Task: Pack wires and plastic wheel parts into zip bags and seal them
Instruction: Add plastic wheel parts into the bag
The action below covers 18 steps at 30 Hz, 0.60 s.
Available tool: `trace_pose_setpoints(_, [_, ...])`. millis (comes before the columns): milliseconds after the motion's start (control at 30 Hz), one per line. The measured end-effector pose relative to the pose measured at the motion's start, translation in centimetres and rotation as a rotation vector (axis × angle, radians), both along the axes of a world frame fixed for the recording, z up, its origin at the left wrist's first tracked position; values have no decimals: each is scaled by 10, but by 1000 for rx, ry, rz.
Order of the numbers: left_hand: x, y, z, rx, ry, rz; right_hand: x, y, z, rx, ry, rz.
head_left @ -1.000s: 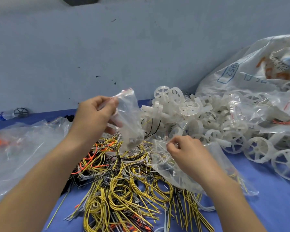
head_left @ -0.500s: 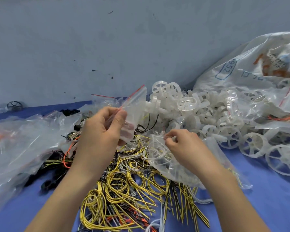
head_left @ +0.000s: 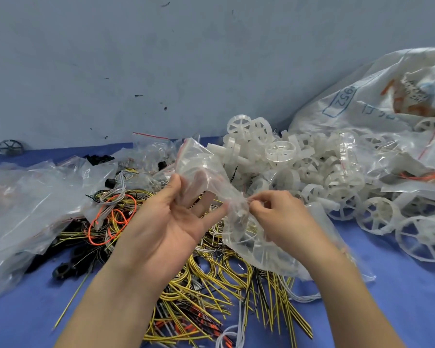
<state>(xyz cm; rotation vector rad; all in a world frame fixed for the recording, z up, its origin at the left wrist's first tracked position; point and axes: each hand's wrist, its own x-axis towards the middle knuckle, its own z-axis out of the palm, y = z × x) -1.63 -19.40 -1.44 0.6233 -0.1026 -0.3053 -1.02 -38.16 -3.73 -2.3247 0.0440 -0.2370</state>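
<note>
We hold an empty zip bag up with our left hand, thumb pinching it, fingers spread inside. Our right hand pinches its lower edge. Next, probably opening it for wires beneath both hands.

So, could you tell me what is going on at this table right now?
A person is packing parts into small clear zip bags. The left hand holds up an empty zip bag, with its thumb on the outside and fingers showing through the plastic. The right hand pinches the top of a second bag that already has white wheel parts inside. Loose yellow wires lie underneath on the blue table, and a heap of white plastic wheels sits behind.
</note>
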Motion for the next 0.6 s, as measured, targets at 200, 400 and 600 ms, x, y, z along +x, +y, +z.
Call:
trace_pose_setpoints(200, [-9, -26, -18, -102, 73, 35, -1, -1, -1, 113, -35, -33])
trace_pose_setpoints(400, [-16, -44, -39, -118, 1, -61, -6, -1, 2, 156, -88, -58])
trace_pose_setpoints(600, [-15, -47, -41, 30, -67, -124, -13, -6, 10, 223, -140, -83])
